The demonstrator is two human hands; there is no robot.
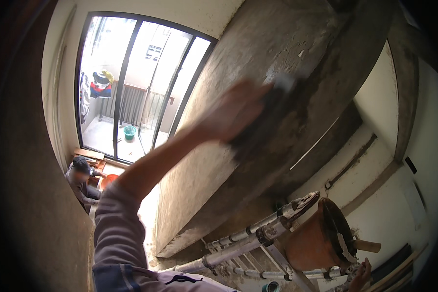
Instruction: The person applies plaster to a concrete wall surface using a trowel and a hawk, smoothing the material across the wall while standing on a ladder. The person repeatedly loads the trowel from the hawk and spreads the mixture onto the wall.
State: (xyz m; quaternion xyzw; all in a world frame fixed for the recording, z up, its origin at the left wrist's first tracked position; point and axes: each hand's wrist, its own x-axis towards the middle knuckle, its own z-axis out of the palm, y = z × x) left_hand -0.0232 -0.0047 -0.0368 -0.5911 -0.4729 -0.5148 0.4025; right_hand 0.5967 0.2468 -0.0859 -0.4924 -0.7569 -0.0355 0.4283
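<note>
My left arm reaches up across the view to a grey, damp-looking cement surface (297, 53). My left hand (238, 109) is closed round a dark, flat plastering trowel (272, 109), smeared by motion and up against that surface. Low at the right, my right hand (361, 276) shows only in part, with its fingers apart and nothing visible in them. It is beside an orange-brown bucket (306, 243), tilted in the view, with a cement-smeared rim. A pale wooden handle (367, 246) sticks out over that rim. The bucket's contents are mostly hidden in shadow.
A cement-spattered metal ladder (243, 248) stands beside the bucket. Far below at the left, a person in a dark cap (80, 168) crouches by an orange tub (109, 181). Beyond a glass sliding door (119, 92) is a green bucket (129, 132). Boards (399, 272) lean at lower right.
</note>
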